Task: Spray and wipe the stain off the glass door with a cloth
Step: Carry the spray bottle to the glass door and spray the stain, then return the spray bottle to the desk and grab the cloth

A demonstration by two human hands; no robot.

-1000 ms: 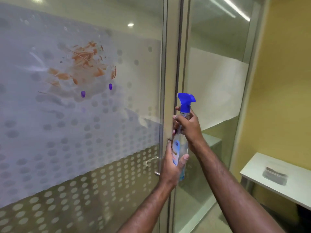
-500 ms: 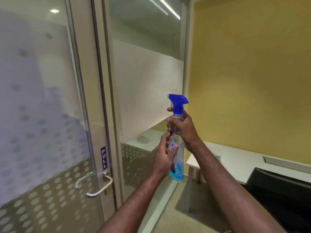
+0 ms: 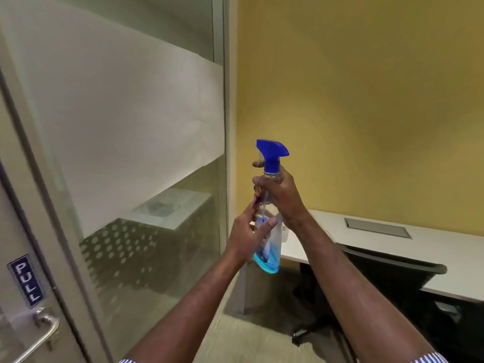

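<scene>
A clear spray bottle (image 3: 270, 247) with a blue trigger head and a little blue liquid at its bottom stands upright in front of me. My right hand (image 3: 281, 196) grips its neck just under the trigger head. My left hand (image 3: 246, 235) holds the lower body, thumb across the label. Only the glass door's frame edge (image 3: 15, 231) shows at the far left, with a metal lever handle (image 3: 39, 336) and a blue PULL sign (image 3: 26, 280). The stain and the cloth are out of view.
A fixed glass panel (image 3: 131, 127) with a frosted band fills the left half. Behind the bottle is a yellow wall (image 3: 366, 100). A white desk (image 3: 392, 255) runs along it, with a black office chair (image 3: 387, 284) tucked under it.
My view has swung right: the stained door pane has left the frame, and the wall, desk and chair have come in. Both hands keep their hold on the bottle.
</scene>
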